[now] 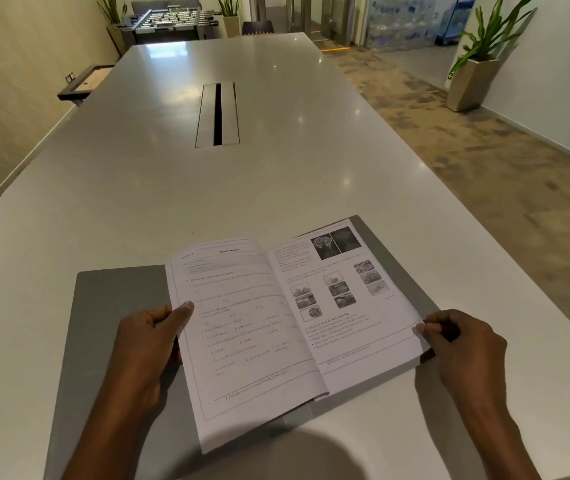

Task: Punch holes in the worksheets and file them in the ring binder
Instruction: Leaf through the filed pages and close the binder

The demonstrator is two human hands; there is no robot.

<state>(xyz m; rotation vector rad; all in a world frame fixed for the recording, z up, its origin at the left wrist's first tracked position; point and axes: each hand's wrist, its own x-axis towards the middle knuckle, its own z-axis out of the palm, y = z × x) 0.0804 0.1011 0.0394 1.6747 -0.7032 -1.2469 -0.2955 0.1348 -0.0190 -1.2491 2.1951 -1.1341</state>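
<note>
Worksheets (pixel 276 327) lie open on the binder (pixel 110 306), left hand (pixel 148 344) pinching one edge, right hand (pixel 456 344) the other.

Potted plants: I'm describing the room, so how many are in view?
3: one plant far left beside the foosball table, one just right of it, one by the right wall. Others may be hidden.

Long white bench (pixel 159 188), shiny on top, with a dark slot (pixel 217 114) in the middle. Open grey binder (pixel 110 306) flat on the near end.
</note>
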